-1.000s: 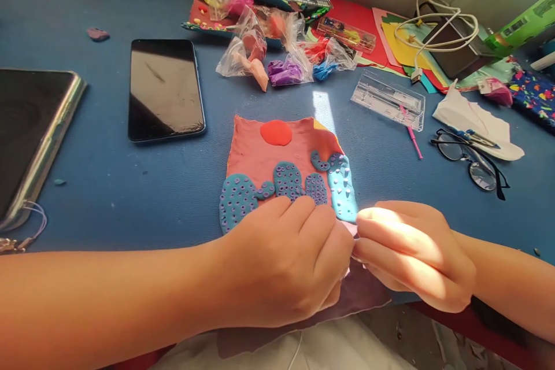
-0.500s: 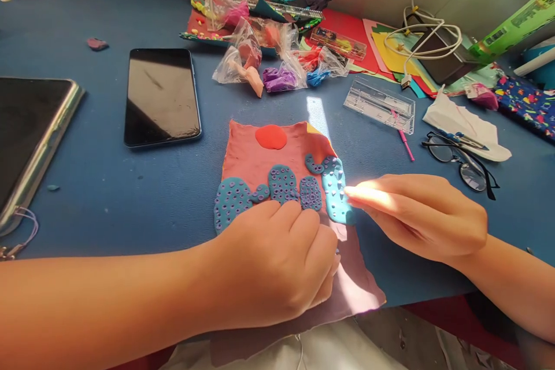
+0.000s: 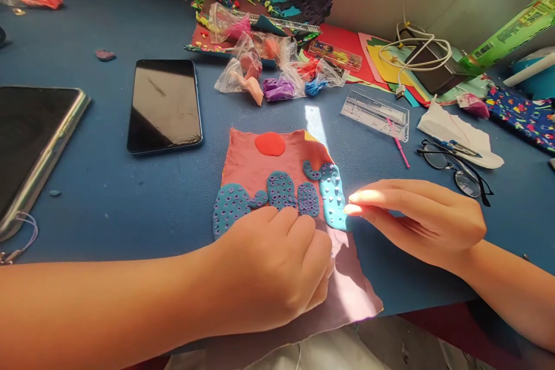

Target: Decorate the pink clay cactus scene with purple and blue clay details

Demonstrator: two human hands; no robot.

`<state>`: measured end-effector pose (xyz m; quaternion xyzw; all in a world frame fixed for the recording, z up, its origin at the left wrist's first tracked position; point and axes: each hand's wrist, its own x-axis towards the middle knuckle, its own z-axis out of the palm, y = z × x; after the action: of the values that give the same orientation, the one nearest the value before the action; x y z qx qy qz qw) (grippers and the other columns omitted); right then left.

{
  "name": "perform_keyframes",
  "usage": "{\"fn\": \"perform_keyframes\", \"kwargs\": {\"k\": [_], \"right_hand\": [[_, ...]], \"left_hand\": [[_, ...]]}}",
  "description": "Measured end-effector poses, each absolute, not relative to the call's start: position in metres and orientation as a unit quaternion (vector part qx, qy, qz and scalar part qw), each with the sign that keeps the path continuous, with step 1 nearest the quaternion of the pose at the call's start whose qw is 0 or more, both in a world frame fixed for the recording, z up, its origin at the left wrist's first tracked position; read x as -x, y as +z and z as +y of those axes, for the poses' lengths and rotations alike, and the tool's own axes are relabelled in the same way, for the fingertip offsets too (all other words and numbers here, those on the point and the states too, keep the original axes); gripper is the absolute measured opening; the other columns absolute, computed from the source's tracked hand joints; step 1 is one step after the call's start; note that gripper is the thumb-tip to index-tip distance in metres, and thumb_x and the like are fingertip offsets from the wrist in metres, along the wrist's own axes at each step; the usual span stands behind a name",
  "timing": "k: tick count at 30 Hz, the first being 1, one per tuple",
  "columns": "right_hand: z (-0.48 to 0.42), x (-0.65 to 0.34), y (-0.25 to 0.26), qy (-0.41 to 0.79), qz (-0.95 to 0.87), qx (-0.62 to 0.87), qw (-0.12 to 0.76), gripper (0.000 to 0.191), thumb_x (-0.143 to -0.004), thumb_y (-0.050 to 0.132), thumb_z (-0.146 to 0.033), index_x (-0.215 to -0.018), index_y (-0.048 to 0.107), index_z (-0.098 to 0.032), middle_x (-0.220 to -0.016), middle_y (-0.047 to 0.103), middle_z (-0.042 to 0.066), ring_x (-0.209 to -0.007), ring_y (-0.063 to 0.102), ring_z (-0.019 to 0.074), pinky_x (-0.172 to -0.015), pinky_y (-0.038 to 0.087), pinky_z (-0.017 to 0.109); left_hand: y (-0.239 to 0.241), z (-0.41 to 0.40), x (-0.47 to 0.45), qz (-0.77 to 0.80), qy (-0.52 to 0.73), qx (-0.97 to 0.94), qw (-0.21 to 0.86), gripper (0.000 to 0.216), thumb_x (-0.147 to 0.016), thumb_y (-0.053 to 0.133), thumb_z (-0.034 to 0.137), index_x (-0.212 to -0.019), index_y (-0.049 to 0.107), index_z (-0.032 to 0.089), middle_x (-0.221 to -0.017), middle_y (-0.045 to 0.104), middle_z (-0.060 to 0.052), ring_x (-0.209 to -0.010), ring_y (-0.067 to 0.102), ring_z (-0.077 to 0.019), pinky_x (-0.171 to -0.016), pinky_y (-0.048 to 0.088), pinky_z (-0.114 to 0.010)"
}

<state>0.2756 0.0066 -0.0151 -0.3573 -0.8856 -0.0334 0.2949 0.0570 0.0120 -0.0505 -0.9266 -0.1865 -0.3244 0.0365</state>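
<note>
A clay picture [image 3: 247, 153] lies on the blue table, with a reddish upper part, a paler mauve lower part and a red disc [image 3: 269, 144]. Blue clay cactus shapes [image 3: 232, 205] dotted with small purple bits cross its middle. My left hand [image 3: 277, 266] rests over the lower middle of the picture, fingers curled closed; whatever they hold is hidden. My right hand [image 3: 416, 217] is beside the sunlit right-hand blue cactus piece [image 3: 333, 199], thumb and fingertips brought close in a pinch at its right edge. Anything between those tips is too small to make out.
A phone [image 3: 165, 107] and a larger dark device [image 3: 30, 139] lie to the left. Bagged clay [image 3: 277, 88] sits behind the picture. Rightward are a clear plastic case [image 3: 375, 114], a pink stick [image 3: 402, 153], glasses [image 3: 459, 167] and a white cable [image 3: 427, 49].
My right hand's fingertips have drawn off the right-hand blue cactus piece to its edge, the pinch a little looser. My left hand stays closed in place. The view has shifted slightly.
</note>
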Motion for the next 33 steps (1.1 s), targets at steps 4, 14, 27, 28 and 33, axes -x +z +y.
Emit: {"fn": "perform_keyframes", "kwargs": {"k": [4, 14, 27, 28, 33], "right_hand": [[0.006, -0.276, -0.015, -0.019, -0.891, 0.358, 0.279, 0.023, -0.083, 0.059, -0.003, -0.095, 0.067, -0.021, -0.080, 0.075, 0.002, -0.069, 0.070, 0.0115, -0.066, 0.060, 0.018], [0.006, -0.279, -0.013, -0.010, -0.871, 0.365, 0.329, 0.031, -0.078, 0.064, -0.001, -0.099, 0.068, -0.023, -0.078, 0.075, 0.000, -0.066, 0.071, 0.0131, -0.064, 0.061, 0.019], [0.005, -0.279, -0.017, 0.054, -0.833, 0.425, 0.350, 0.040, -0.082, 0.062, -0.007, -0.114, 0.064, -0.031, -0.089, 0.075, -0.004, -0.066, 0.072, 0.0125, -0.056, 0.059, 0.020], [0.005, -0.280, -0.018, 0.061, -0.827, 0.432, 0.355, 0.038, -0.081, 0.064, -0.009, -0.111, 0.065, -0.032, -0.087, 0.075, -0.005, -0.065, 0.072, 0.0134, -0.055, 0.059, 0.021], [0.009, -0.281, -0.021, 0.096, -0.782, 0.471, 0.396, 0.022, -0.080, 0.068, -0.015, -0.093, 0.070, -0.032, -0.078, 0.075, -0.005, -0.061, 0.070, 0.0138, -0.050, 0.057, 0.025]], "left_hand": [[-0.051, 0.012, -0.056, -0.184, -0.323, 0.928, 0.035, 0.029, -0.087, 0.041, 0.015, -0.059, 0.042, 0.021, -0.050, 0.038, 0.003, -0.045, 0.031, -0.0141, -0.043, 0.018, -0.032], [-0.050, 0.013, -0.057, -0.185, -0.323, 0.927, 0.033, 0.029, -0.086, 0.042, 0.015, -0.058, 0.041, 0.021, -0.049, 0.038, 0.002, -0.045, 0.031, -0.0140, -0.043, 0.019, -0.032], [-0.041, 0.015, -0.054, -0.177, -0.283, 0.943, 0.025, 0.029, -0.086, 0.044, 0.016, -0.057, 0.047, 0.020, -0.048, 0.042, 0.001, -0.042, 0.036, -0.0156, -0.039, 0.024, -0.031], [-0.041, 0.015, -0.055, -0.176, -0.281, 0.943, 0.025, 0.029, -0.085, 0.045, 0.016, -0.057, 0.047, 0.020, -0.048, 0.042, 0.001, -0.042, 0.036, -0.0155, -0.039, 0.024, -0.031], [-0.042, 0.015, -0.056, -0.178, -0.292, 0.939, 0.034, 0.029, -0.084, 0.046, 0.016, -0.055, 0.046, 0.021, -0.047, 0.041, 0.002, -0.042, 0.035, -0.0154, -0.039, 0.023, -0.031]]}}
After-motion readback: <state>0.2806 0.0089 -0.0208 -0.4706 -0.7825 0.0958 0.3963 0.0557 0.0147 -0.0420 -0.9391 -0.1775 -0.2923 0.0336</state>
